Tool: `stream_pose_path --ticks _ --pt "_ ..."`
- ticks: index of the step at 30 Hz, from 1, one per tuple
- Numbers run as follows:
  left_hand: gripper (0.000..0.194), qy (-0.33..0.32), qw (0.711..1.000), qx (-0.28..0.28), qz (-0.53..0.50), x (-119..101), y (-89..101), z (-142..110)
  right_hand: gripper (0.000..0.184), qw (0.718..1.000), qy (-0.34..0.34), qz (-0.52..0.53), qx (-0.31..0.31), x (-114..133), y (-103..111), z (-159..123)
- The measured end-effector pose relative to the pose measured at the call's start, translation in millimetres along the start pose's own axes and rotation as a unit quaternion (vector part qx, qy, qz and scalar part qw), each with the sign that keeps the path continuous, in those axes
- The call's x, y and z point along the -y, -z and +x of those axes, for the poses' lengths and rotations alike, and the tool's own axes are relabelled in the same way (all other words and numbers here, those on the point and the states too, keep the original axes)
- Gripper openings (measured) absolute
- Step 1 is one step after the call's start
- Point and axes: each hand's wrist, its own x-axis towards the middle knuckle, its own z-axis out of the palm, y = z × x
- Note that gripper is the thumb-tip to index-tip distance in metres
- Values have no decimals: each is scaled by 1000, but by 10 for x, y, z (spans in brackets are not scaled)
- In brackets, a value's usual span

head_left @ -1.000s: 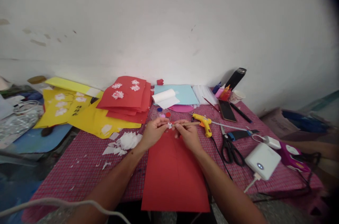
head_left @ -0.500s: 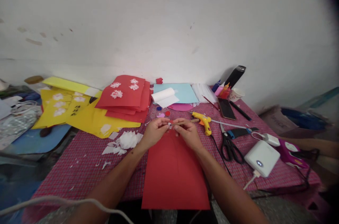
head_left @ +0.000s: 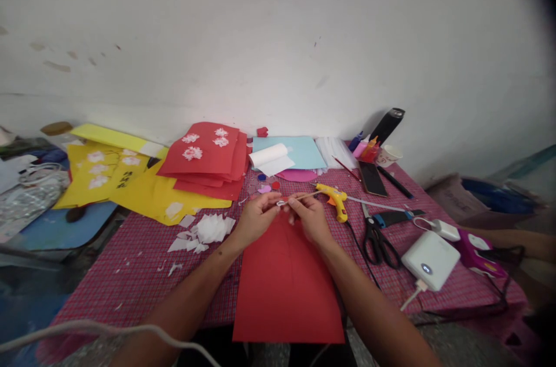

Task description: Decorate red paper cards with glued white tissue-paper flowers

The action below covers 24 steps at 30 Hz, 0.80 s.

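Note:
Over the top end of a long red paper sheet [head_left: 287, 283], my left hand [head_left: 257, 219] pinches a small white paper piece [head_left: 280, 203]. My right hand [head_left: 310, 217] is closed on a thin brown stick [head_left: 309, 195], whose near end meets the white piece between both sets of fingertips. The fingers partly cover both things. Left of the sheet lies a heap of white tissue paper pieces [head_left: 212, 229]. A yellow glue gun [head_left: 332, 196] rests to the right of my right hand.
Black scissors [head_left: 380, 245], a white power bank [head_left: 430, 260] and a phone [head_left: 372, 178] lie at the right. Red sheets with white-pink flowers [head_left: 204, 167] and yellow sheets [head_left: 150, 190] are stacked at the left. A paper roll [head_left: 268, 156] rests on blue paper [head_left: 304, 150].
The stick has turned a little in my right fingers and shows less of its width. The white piece looks longer and more exposed between my fingertips. Both hands stay nearly in place.

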Motion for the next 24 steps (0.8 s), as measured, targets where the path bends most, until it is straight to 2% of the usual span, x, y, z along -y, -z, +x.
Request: stream_pose_path --ticks 8,11,18,20,24 --pt "24 -8 998 -8 65 -62 1 -33 24 998 20 -55 -9 -26 -10 -15" --pt "25 -30 994 1 102 -80 2 -38 27 998 18 -64 -21 -30 -13 -19" --pt "36 -158 941 23 297 -31 0 -58 25 995 18 -75 -56 -34 -67 -36" --pt "37 -166 933 27 317 2 7 -60 24 998 19 -53 -43 -33 -71 -41" --pt "38 -164 935 23 313 35 21 -59 24 999 23 -36 -13 -6 -52 -47"
